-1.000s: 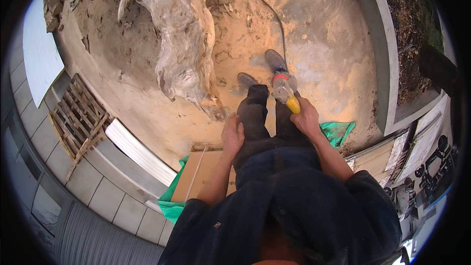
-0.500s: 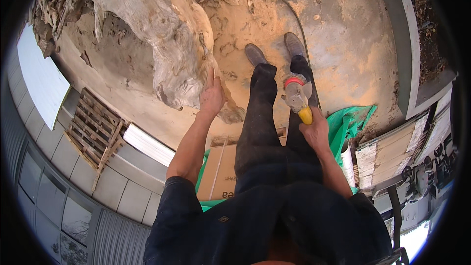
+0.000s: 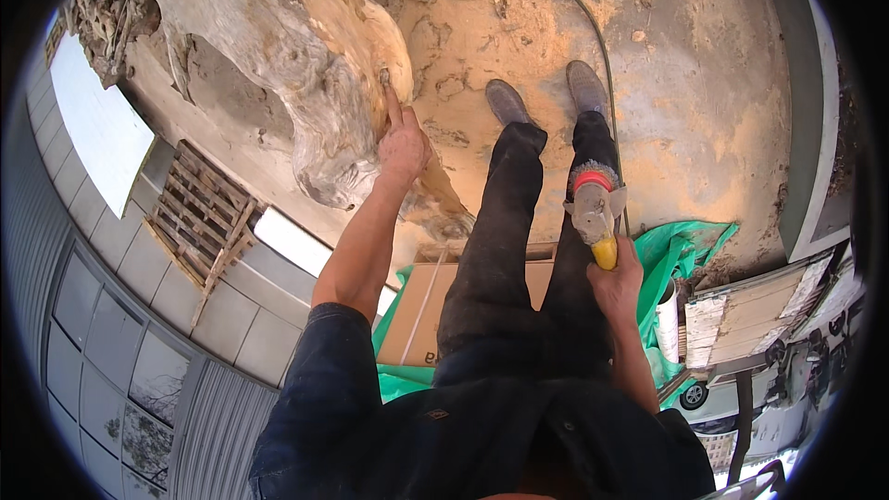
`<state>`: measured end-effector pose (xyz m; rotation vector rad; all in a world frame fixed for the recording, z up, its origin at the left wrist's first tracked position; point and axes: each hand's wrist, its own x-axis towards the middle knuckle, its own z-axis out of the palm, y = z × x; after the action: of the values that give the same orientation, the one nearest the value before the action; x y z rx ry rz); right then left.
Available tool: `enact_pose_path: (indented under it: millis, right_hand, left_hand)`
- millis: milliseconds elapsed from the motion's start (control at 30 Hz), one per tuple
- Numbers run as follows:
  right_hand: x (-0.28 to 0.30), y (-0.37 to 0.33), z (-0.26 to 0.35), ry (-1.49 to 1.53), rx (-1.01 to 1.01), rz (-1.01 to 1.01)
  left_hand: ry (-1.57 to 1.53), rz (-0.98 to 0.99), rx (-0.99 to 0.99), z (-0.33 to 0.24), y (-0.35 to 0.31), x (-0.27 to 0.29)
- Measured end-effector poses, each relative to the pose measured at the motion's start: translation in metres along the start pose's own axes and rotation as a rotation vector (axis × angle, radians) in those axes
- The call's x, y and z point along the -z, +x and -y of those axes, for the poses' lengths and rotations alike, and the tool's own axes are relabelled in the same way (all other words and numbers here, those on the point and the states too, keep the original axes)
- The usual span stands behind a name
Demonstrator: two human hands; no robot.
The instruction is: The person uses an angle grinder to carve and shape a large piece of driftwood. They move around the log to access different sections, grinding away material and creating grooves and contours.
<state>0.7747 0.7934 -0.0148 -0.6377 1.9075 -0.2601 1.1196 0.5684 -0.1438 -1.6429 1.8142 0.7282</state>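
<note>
Pressing your left hand on the tree stump at eleven o'clock, fingers spread flat, you are gripping the grinder with your right hand, pointing twelve o'clock.

Left hand risen from thigh, fingers apparently touching driftwood stump

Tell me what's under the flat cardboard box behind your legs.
Green plastic sheeting shows past the cardboard box at its lower left and on the right side. Your legs cover much of the box, so whatever else lies under it is hidden.
</note>
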Motion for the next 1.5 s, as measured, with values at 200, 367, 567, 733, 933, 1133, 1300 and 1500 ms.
enact_pose_path:
  millis: [200,367,567,733,933,1133,1300,1500]
  right_hand:
    - [0.013,-0.001,0.011,-0.024,0.009,0.055]
    - [0.017,-0.008,0.024,-0.042,0.019,0.038]
    - [0.023,-0.015,0.044,-0.103,0.049,0.054]
    - [0.018,-0.021,0.078,-0.074,0.03,0.106]
    - [0.007,-0.029,0.123,-0.104,0.115,0.16]
    - [0.006,-0.047,0.13,-0.213,0.204,0.219]
    - [0.008,-0.067,0.164,-0.431,0.278,0.277]
    - [0.028,-0.055,0.165,-0.609,0.542,0.33]
  left_hand:
    - [0.046,-0.321,-0.242,0.01,-0.049,0.023]
    - [0.182,-0.531,-0.123,0.035,-0.049,0.068]
    - [0.209,-0.458,-0.022,0.073,-0.095,0.011]
    - [-0.023,-0.349,0.063,0.075,-0.135,-0.007]
    - [-0.354,-0.363,0.154,0.08,-0.166,-0.019]
    - [-0.693,-0.059,0.535,0.074,-0.25,-0.094]
    - [-0.875,-0.156,0.684,0.017,-0.366,-0.169]
    - [-1.454,-0.057,0.958,-0.07,-0.416,-0.123]
